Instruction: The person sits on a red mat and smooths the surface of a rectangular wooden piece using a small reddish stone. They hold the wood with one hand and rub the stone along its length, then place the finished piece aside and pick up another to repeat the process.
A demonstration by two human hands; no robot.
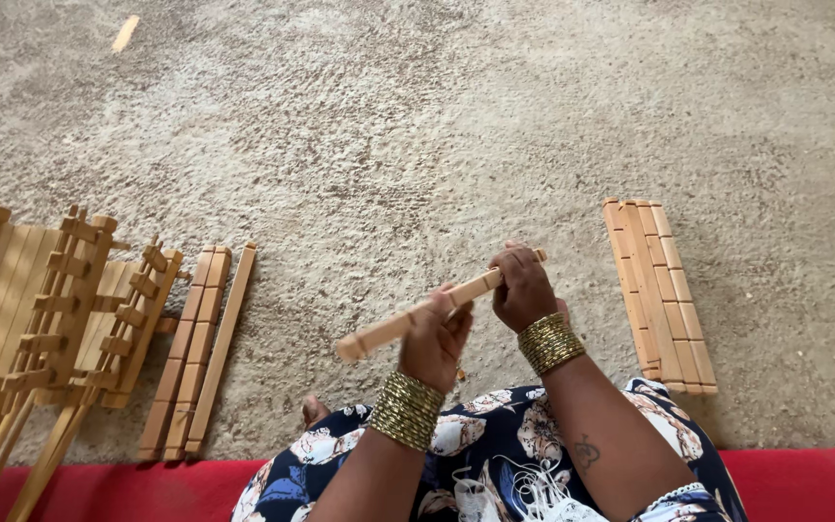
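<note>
I hold a long pale wooden stick [388, 329] slanting up to the right over my lap. My left hand [437, 340] grips it near the middle. My right hand [522, 287] grips its upper right end. Both wrists carry stacks of gold bangles. My lap is covered by a dark blue flowered cloth [475, 454]. Both hands hover above a rough sandy floor [417, 126].
Several grooved wooden slats [659, 295] lie side by side to my right. On the left lie three loose slats [200, 348] and assembled wooden frames [50, 309]. A red mat [118, 488] runs along the bottom edge. A small wood piece [125, 32] lies far off.
</note>
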